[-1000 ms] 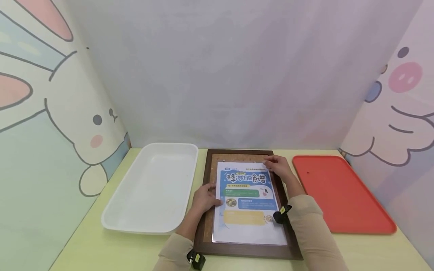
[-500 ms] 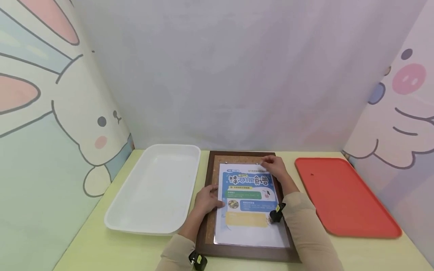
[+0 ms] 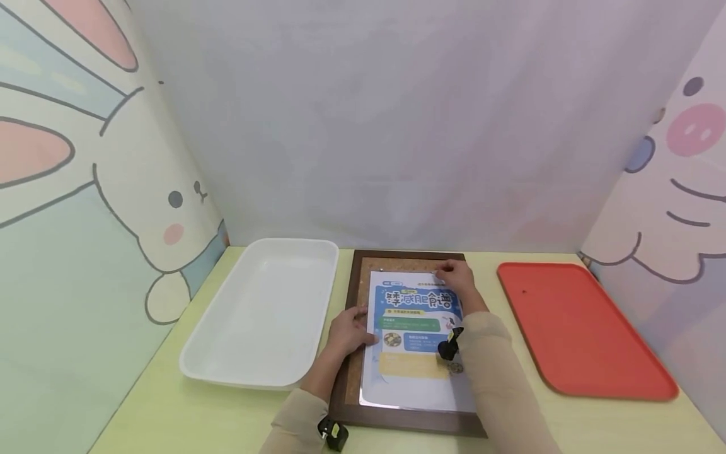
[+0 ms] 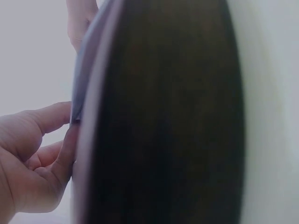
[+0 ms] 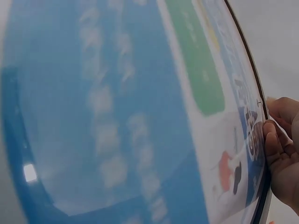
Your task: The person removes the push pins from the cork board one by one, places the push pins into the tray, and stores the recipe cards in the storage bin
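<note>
A printed poster sheet (image 3: 413, 340), blue at the top with a clear shiny cover, lies on a cork board (image 3: 351, 384) in a dark brown frame (image 3: 408, 419). My left hand (image 3: 347, 331) rests at the sheet's left edge, its thumb on the print and its fingers over the board's side. In the left wrist view the thumb (image 4: 55, 115) meets the edge of the sheet. At the upper right corner my right hand (image 3: 458, 277) pinches what looks like a tiny pin, mostly hidden by the fingertips. Another small pin (image 3: 381, 270) sits at the sheet's top left.
To the left of the board stands a white tray (image 3: 195, 366) with raised sides. A flat red tray (image 3: 584, 328) lies to the right on the pale yellow-green table (image 3: 153, 410). Grey cloth (image 3: 363, 126) hangs behind, and cartoon-printed panels flank both sides.
My right fingertips have shifted slightly left along the sheet's top edge, and the right forearm has swung left across the board's side. The left hand keeps its place. The head view has drifted a little.
</note>
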Demonstrator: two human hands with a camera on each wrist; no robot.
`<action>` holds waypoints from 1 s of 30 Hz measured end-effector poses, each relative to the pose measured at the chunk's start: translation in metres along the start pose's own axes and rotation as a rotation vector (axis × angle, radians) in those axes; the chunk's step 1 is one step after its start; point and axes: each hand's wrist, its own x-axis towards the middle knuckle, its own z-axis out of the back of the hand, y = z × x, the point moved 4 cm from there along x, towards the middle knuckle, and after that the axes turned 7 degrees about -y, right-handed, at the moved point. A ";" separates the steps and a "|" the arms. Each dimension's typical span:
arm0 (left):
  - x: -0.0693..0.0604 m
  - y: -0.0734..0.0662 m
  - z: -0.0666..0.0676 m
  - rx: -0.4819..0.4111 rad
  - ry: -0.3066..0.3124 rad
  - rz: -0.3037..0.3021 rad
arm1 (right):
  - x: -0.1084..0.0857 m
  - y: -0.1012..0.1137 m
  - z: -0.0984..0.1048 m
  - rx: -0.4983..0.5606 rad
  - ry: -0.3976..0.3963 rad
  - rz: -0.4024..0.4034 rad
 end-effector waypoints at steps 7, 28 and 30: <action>0.003 0.001 -0.001 0.027 -0.016 -0.026 | 0.001 -0.002 -0.005 -0.050 0.010 0.022; 0.002 0.001 -0.001 -0.002 -0.012 -0.037 | 0.001 0.002 -0.006 -0.152 0.021 0.050; 0.001 0.001 -0.001 -0.004 -0.014 -0.038 | 0.001 0.002 -0.006 -0.146 0.022 0.042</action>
